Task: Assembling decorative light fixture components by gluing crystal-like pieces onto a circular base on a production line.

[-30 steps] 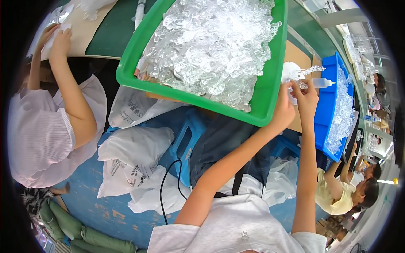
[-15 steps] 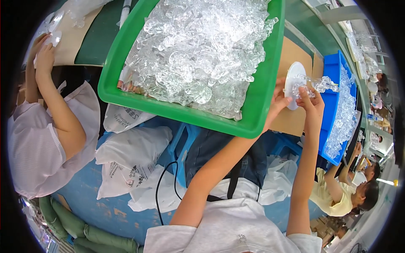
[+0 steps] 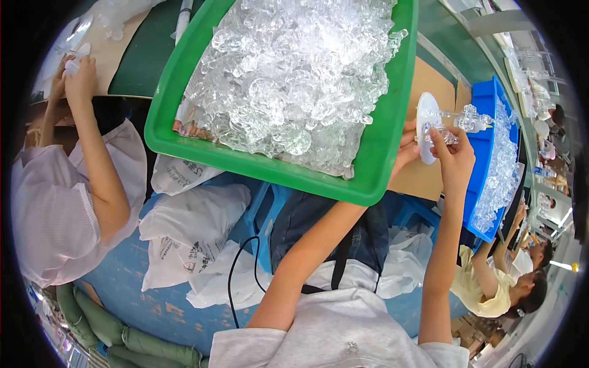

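A round white disc [image 3: 426,127] stands on edge between my hands, with clear plastic parts [image 3: 469,119] sticking out from its right face. My left hand [image 3: 405,146] holds the disc from its left side; the green tray's corner hides part of that wrist. My right hand [image 3: 452,149] pinches a small clear plastic piece [image 3: 443,136] close to the disc's right face. Whether that piece touches the disc, I cannot tell. Left of my hands is a green tray [image 3: 264,161] heaped with clear plastic pieces [image 3: 294,80].
At the right a blue bin [image 3: 481,164] holds more clear pieces. Brown cardboard [image 3: 423,178] lies beneath my hands. White plastic bags [image 3: 196,214] sit below the tray. A co-worker's hands [image 3: 76,76] handle a white piece at the far left; other people sit at the right.
My hands and the disc have shifted slightly right, and the disc now appears more edge-on. The co-worker at the left has moved their hands a little to the right.
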### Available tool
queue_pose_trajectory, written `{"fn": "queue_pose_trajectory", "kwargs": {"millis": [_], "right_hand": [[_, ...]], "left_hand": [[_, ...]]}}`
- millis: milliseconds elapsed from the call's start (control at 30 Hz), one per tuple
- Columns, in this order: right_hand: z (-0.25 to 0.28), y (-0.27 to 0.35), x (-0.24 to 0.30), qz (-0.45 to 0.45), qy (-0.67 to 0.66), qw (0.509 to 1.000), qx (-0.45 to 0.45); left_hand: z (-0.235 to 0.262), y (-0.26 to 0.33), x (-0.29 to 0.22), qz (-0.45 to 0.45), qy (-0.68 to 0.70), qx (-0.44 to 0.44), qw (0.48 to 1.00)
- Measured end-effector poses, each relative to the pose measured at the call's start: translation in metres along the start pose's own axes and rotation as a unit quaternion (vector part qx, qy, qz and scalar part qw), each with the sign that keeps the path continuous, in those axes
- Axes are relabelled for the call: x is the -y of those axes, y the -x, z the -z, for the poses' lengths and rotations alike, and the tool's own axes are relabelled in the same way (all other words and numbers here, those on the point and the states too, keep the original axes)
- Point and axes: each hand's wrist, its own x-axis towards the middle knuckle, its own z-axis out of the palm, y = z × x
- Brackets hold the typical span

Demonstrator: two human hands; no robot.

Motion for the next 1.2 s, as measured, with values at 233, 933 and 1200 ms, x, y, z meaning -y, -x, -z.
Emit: {"fn": "queue_pose_trajectory", "kwargs": {"millis": [233,933,1200], "right_hand": [[-0.002,-0.013,0.006,0.047,0.095,0.992,0.068],[0.085,0.032,-0.008,0.056,-0.018,0.992,-0.115],[0.180,0.000,-0.107,-0.025,0.133,0.982,-0.134]], "left_hand": [[0.002,-0.001,-0.005,0.018,-0.003,0.018,1.000],[-0.044,0.094,-0.023,-0.084,-0.727,-0.019,0.681],[-0.056,0.080,-0.020,-0.071,-0.725,0.042,0.684]]}}
